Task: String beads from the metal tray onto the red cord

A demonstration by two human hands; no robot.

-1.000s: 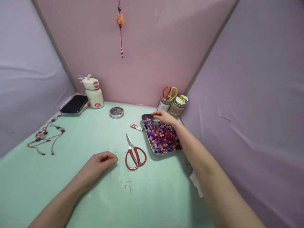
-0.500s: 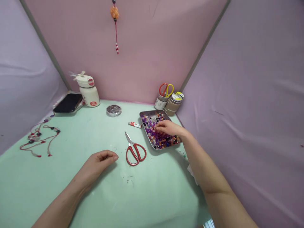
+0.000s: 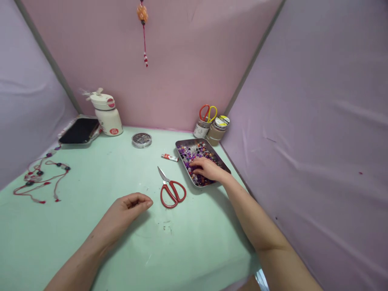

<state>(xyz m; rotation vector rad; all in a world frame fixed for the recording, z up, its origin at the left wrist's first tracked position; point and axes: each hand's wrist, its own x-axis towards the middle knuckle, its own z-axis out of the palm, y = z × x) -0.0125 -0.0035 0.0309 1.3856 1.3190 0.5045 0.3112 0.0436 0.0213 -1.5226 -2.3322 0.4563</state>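
Note:
My right hand (image 3: 206, 167) reaches into a metal tray (image 3: 222, 163) of mixed beads (image 3: 194, 151), purple, clear, black and orange. Its fingers are apart, and the tips touch the beads on the tray's left side. My left hand (image 3: 133, 206) rests low over the table, left of the scissors, with thumb and forefinger pressed together. Whatever may be in that pinch is too small to make out. Red-handled scissors (image 3: 172, 194) lie between the hands, blades pointing away and slightly left.
A lighter (image 3: 169, 157) lies left of the tray. Behind stand two jars, one (image 3: 201, 128) holding scissors, the other (image 3: 216, 131) lidded. A round clear case (image 3: 142, 140), white bottle (image 3: 109, 119), phone (image 3: 80, 130) and beaded cord (image 3: 39, 178) sit leftward. A beaded pendant (image 3: 143, 16) hangs behind.
The view has shifted slightly. My right hand has moved toward the tray's left side, and its fingers have spread among the beads. My left hand keeps its pinch.

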